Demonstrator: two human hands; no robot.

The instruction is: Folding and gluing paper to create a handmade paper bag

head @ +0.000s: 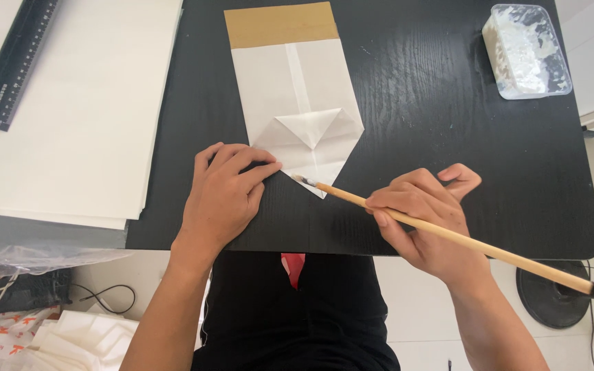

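Holding a brush [448, 232] in a pen grip, the right hand [427, 220] sits near the counter's [448, 124] near edge; fingers closed around the pale wooden handle about a third of the way up from the tip. Handle runs back and to the right, past the wrist, ending in a dark butt. Bristle tip [302, 181] rests on the near corner of the folded paper bag [297, 103], at the lowest flap.

Left hand [225, 192] lies flat, palm down, fingers narrow and together, fingertips pressing the bag's near left edge. It holds nothing; it pins.

Bag lies flat on the black counter, centre, long axis running near to far. White paper, a brown band [281, 25] across the far end, a triangular fold [309, 127] at the near end.

Handling judgement: bag is light, thin, limp, and creases easily; likely to slide on the smooth counter unless pinned. Best held by flat pressure beside the fold, not pinched. Brush is light and stiff; a grip near the tip gives control.

Left of the bag: a stack of white sheets [84, 117], with a black ruler [15, 62] lying on its far left. Far right: a clear tub [527, 51] holding white paste, well apart from both hands.
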